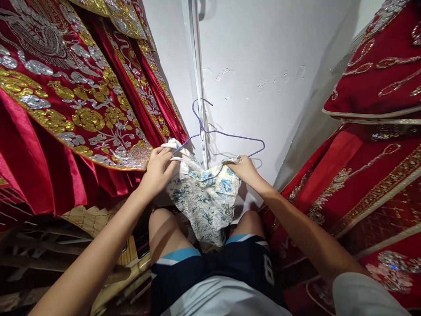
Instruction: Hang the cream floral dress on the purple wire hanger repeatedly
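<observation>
"Hands first: what are yours doing?"

"Your left hand point(161, 166) has its fingers bent together over the pale edge of the floral garment point(204, 206), pinching the cloth. Your right hand point(242, 169) is closed on the opposite top edge, some of its fingertips hidden by the fabric."

"And where does the garment lie from there?"

"Between your two hands, its top edge stretched from one to the other, the blue-and-green print hanging down between your knees."

"What about the purple hanger point(232, 135)?"

"Its left arm slopes down into the cloth right beside your left fingers. The right arm is outside the garment, its bent end above and to the right of your right hand. The hook overlaps the white metal strip point(198, 74) in your view; you cannot tell whether it's hung on anything."

"Around you?"

"Red embroidered cloth point(88, 101) on your left, red beaded fabric point(371, 87) on your right."
</observation>
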The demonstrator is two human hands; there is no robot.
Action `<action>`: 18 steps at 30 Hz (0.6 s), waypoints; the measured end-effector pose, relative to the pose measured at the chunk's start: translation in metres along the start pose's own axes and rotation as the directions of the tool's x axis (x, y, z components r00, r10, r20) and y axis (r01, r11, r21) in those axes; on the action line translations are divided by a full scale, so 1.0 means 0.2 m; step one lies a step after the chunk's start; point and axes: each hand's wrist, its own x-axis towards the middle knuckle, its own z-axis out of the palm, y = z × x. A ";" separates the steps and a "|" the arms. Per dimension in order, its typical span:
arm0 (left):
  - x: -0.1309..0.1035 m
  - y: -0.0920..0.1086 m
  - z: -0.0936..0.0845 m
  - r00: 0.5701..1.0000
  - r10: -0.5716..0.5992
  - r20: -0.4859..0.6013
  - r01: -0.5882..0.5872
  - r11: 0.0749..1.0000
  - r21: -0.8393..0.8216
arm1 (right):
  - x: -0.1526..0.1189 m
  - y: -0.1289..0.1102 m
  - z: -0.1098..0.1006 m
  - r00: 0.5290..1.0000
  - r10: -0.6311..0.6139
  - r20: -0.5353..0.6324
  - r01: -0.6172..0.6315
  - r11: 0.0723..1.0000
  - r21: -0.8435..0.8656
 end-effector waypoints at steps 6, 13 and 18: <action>0.05 0.02 0.06 0.982 -0.106 -0.154 0.062 0.961 -0.270 | 0.02 0.04 -0.10 0.964 -0.112 -0.242 0.113 0.994 -0.008; 0.08 -0.03 0.02 0.984 -0.180 0.002 0.150 0.813 -0.563 | 0.19 0.13 -0.34 0.993 -0.104 -0.058 0.095 0.986 -0.133; 0.11 -0.05 -0.03 0.959 -0.246 0.144 0.278 0.706 -0.651 | 0.19 0.08 -0.37 0.947 -0.144 -0.288 0.075 0.968 -0.238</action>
